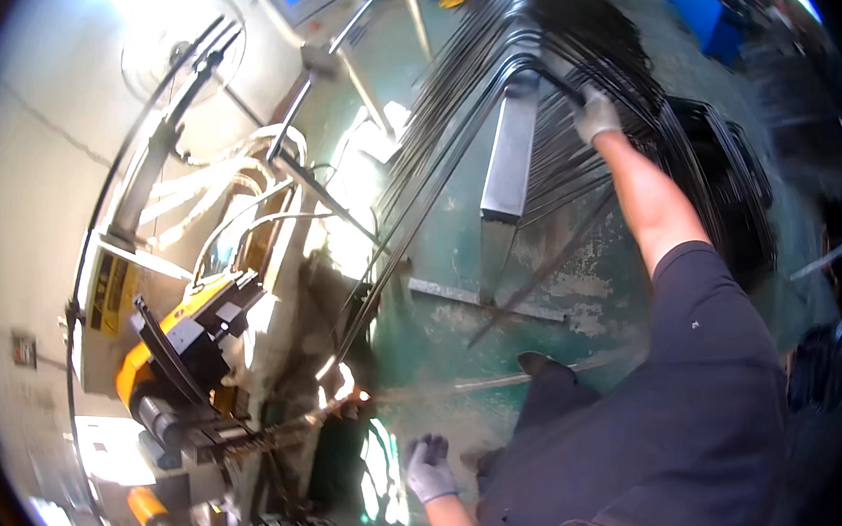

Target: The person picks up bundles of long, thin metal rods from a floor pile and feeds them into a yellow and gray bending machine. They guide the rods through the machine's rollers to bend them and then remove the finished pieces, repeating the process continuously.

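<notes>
My right hand [595, 114], in a pale work glove, reaches far forward and is closed round a dark bent metal rod [553, 77]. This rod is at the near end of a long row of similar bent rods [446, 83]. They hang by their bends over a grey metal beam [511, 152], legs sloping down on both sides. My left hand [429, 468], gloved too, hangs low near my body. Its fingers are loosely curled and apart, with nothing seen in them. The palm side of my right hand is partly hidden.
A yellow and black machine [185, 341] with hoses stands on the left. The beam's stand has a flat foot bar [488, 299] on the green floor. More dark bent frames [729, 160] lie to the right. A blue box [705, 11] stands at the far right.
</notes>
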Tool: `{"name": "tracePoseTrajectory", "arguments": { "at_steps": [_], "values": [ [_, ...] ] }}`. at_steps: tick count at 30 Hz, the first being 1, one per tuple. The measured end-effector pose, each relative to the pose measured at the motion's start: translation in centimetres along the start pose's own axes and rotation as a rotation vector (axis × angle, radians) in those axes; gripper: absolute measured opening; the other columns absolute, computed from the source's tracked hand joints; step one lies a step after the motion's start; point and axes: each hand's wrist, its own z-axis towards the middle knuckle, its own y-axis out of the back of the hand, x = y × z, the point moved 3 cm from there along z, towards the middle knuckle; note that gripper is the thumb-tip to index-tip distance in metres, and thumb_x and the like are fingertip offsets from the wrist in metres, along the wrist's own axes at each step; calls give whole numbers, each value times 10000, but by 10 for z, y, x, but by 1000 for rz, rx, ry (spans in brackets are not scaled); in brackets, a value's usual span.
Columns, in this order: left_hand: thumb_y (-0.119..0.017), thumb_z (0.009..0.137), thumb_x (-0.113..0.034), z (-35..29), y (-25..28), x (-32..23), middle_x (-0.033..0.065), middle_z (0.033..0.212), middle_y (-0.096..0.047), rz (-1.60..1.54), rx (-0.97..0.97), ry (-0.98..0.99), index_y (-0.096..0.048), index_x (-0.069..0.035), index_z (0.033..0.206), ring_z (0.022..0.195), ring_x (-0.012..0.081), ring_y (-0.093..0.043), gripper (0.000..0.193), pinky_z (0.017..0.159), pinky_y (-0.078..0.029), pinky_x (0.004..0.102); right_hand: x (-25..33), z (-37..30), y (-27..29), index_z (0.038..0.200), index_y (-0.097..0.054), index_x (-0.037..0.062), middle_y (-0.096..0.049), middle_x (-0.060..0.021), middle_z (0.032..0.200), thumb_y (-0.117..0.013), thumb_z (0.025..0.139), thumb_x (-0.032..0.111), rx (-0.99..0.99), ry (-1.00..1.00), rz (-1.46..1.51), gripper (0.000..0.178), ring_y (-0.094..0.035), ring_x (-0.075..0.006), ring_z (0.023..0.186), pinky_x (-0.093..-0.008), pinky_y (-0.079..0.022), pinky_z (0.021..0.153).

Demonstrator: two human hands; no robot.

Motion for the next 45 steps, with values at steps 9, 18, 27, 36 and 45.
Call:
{"name": "tracePoseTrajectory", "arguments": {
  "at_steps": [9, 18, 27, 36, 45],
  "values": [
    [-581, 871, -3, -55, 20, 34, 187, 1010, -634, 81, -59, -59, -495, 67, 1187, 835, 284, -663, 335, 760, -569, 384, -18, 14, 11, 927, -708, 54, -706, -172, 911, -555, 853, 355, -286, 217, -527, 346, -695, -325, 784, -438, -555, 647],
    [-604, 869, -47, -91, 211, 89, 152, 991, -662, -49, -332, -189, -508, 28, 1223, 827, 233, -667, 375, 726, -553, 328, 36, -510, -159, 1162, -608, 24, -617, -194, 1209, -644, 819, 285, 1017, 727, -143, 432, -587, -367, 1107, -427, -454, 957],
    [-580, 837, -33, -206, 446, 71, 140, 857, -669, -260, -717, -353, -626, 45, 980, 752, 218, -663, 170, 672, -533, 291, 341, -762, -53, 1111, -597, 20, -675, -178, 937, -739, 768, 232, 1213, 1226, 155, 427, -650, -348, 901, -396, -509, 810],
    [-583, 825, 6, -271, 605, 104, 166, 898, -651, -920, -1032, -400, -529, 56, 1111, 744, 248, -653, 295, 646, -551, 345, 455, -1020, 65, 1183, -567, 23, -640, -212, 1101, -714, 777, 315, 1412, 1589, 142, 521, -605, -358, 1052, -424, -477, 902],
    [-603, 839, -52, -238, 684, 80, 184, 897, -642, -1059, -990, -241, -518, 93, 1149, 741, 266, -656, 353, 622, -542, 348, 545, -1372, 192, 1229, -512, 9, -563, -204, 1199, -837, 634, 305, 1421, 2135, 765, 740, -535, -381, 1107, -450, -446, 944]
  ]
}}
